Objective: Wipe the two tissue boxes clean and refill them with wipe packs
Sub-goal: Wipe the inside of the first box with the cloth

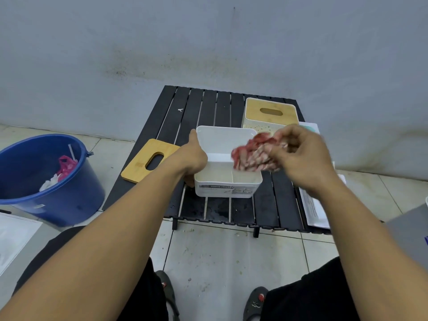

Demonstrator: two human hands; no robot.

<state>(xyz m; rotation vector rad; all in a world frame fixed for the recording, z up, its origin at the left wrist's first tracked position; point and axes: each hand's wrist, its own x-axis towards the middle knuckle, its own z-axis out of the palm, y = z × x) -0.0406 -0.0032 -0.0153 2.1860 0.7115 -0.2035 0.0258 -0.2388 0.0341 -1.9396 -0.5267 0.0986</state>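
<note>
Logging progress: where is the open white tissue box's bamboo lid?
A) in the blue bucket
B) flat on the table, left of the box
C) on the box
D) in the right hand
B: the slotted bamboo lid lies flat on the black slatted table, left of the open white plastic tissue box.

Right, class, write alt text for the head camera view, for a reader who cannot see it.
A person's left hand holds an open white tissue box on a black slatted table; the right hand holds a crumpled red-and-white cloth over it. A wooden lid lies beside it, and a lidded box stands behind.
</note>
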